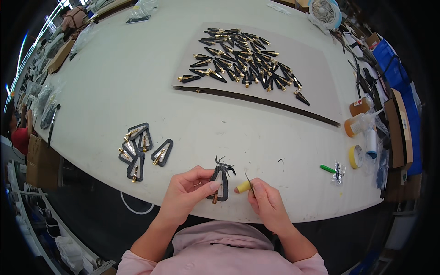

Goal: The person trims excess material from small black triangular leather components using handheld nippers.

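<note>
My left hand pinches a black triangular hair clip with a gold-coloured clasp at its lower end. Loose dark strips stick out from the clip's top. Just right of it, my right hand is closed on a thin metal blade pointing up and away from me. Yellow tape wraps one finger of that hand; the blade is apart from the clip. To the left lie several similar clips, some overlapping, and a single one beside them.
At the back, a grey board bears many slim black clips, with a dark strip along its near edge. On the right are a green-handled tool, a tape roll, amber bottles and cardboard boxes. A fan stands far right.
</note>
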